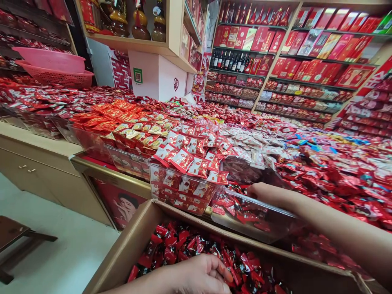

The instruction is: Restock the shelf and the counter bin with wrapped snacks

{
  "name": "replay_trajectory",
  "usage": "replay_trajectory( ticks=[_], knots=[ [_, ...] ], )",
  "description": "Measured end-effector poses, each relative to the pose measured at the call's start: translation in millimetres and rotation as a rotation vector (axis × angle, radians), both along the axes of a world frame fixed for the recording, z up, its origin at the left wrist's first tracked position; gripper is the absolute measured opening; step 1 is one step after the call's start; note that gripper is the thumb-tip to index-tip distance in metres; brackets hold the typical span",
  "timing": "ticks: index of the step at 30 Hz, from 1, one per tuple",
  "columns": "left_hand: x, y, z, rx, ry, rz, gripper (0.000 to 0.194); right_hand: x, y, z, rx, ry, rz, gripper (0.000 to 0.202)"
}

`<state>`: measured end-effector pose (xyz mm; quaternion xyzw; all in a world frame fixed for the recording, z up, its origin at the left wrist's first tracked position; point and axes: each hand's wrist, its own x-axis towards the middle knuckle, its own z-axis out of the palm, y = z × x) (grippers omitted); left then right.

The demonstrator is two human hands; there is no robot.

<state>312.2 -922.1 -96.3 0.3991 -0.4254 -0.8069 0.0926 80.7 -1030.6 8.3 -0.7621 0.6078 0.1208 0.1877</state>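
Observation:
An open cardboard box (134, 234) at the bottom holds many red and black wrapped candies (171, 245). My left hand (205, 271) is down in the box among them, its fingers curled; what lies under them is hidden. My right hand (265, 192) reaches over the rim of a clear plastic bin (275, 226) behind the box. Its fingertips are mostly hidden, close to the red candies (229, 202) inside. Left of this bin, another clear bin (180, 198) is heaped with red and white packets (183, 160).
More bins of wrapped sweets (122, 110) cover the wide counter. Pink baskets (55, 69) stand at the back left. Shelves (275, 55) with bottles and red boxes line the back. A dark wooden stool (15, 230) is on the floor at lower left.

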Motion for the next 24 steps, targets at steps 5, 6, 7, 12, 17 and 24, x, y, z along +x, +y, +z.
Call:
replay_trajectory(
  ticks=[5,6,7,12,17,24],
  knots=[
    [-3,-1,-13.6,-0.042,-0.009,0.013,0.037,-2,-5,-5.3,0.010,0.061,0.093,0.022],
    [-3,-1,-16.4,-0.050,-0.009,0.006,0.038,-2,-5,-5.0,0.018,0.071,0.110,0.022],
    [-3,-1,-18.7,-0.056,-0.006,0.000,0.039,-1,-4,-3.9,0.026,0.079,0.124,0.022],
    [-5,-2,-21.4,-0.085,-0.034,-0.029,0.045,9,1,8.1,0.068,0.121,0.155,0.018],
    [-5,-3,-16.0,-0.088,-0.048,-0.040,0.050,13,-3,7.0,0.044,0.144,0.189,0.015],
    [-4,-4,-17.8,-0.077,-0.035,-0.033,0.047,8,-11,1.1,0.047,0.136,0.185,0.019]
  ],
)
